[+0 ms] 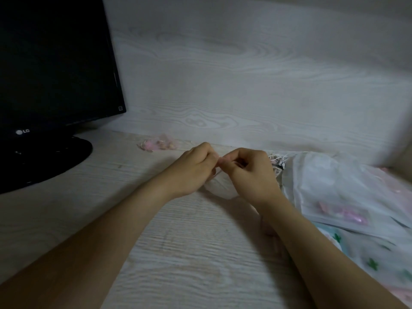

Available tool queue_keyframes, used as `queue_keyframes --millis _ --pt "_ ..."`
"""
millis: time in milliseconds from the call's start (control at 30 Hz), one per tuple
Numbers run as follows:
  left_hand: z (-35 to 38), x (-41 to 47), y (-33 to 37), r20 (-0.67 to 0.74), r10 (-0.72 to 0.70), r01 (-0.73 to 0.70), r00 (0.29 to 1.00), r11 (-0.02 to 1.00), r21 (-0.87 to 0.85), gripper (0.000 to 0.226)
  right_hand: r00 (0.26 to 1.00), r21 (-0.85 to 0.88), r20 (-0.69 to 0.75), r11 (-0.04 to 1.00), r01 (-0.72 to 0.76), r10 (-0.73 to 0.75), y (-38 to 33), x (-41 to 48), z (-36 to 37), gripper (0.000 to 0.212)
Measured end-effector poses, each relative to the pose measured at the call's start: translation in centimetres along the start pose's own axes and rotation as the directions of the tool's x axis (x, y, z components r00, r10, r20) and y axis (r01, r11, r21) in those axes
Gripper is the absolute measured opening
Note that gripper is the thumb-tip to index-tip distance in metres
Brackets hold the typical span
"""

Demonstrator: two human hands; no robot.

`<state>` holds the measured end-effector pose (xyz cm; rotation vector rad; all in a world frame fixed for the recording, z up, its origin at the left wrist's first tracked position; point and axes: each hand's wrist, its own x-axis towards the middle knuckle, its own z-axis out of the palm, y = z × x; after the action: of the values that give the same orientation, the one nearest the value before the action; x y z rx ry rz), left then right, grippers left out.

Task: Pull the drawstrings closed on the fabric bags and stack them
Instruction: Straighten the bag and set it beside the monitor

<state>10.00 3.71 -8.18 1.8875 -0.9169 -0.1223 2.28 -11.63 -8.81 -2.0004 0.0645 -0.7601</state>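
A small white sheer fabric bag (219, 188) hangs between my hands over the middle of the table. My left hand (194, 169) pinches its top edge from the left. My right hand (249, 172) pinches the bag's thin drawstring from the right, fingers curled, the two hands nearly touching. Most of the bag is hidden behind my hands. A closed pinkish bag (159, 143) with small things inside lies further back, near the wall.
A black monitor (55, 63) on a round base (44, 157) fills the left side. At the right lies a pile of sheer bags and plastic packets (338, 190) with tangled white strings (278, 160). A wood-grain wall stands behind the pale table (178, 253).
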Motion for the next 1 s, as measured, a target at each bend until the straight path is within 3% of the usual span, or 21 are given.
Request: queue_keyframes --millis 200,533,633,733,900,1000 --pt "-0.3 0.1 -0.5 0.03 0.02 -0.02 0.999 1.0 0.002 0.014 0.998 -0.066 0.002 0.996 -0.06 0.06 -0.2 0.0 0.1 0.013" --pt "-1.4 -0.2 0.1 0.087 -0.046 0.045 0.995 0.999 0.012 0.015 0.998 -0.329 0.046 0.944 -0.016 0.033 -0.7 -0.4 -0.1 0.009" --pt "-1.1 -0.3 0.0 0.081 -0.051 0.042 0.995 0.993 0.108 0.015 0.993 -0.05 0.034 0.992 -0.115 0.116 -0.8 -0.2 -0.3 0.018" --pt "-1.1 -0.5 0.3 0.121 0.014 -0.041 0.993 0.974 0.224 0.015 0.977 0.254 0.086 0.944 -0.21 0.194 -1.2 0.0 -0.7 0.02" --pt "-0.9 -0.8 0.6 0.152 0.045 -0.087 0.987 0.956 0.281 0.015 0.972 0.32 0.081 0.918 -0.236 0.221 -1.3 -0.2 -0.8 0.012" --pt "-1.0 -0.7 0.5 0.14 0.045 -0.078 0.989 0.968 0.241 0.013 0.955 0.476 0.073 0.831 -0.286 0.287 -1.3 -0.1 -0.9 0.017"
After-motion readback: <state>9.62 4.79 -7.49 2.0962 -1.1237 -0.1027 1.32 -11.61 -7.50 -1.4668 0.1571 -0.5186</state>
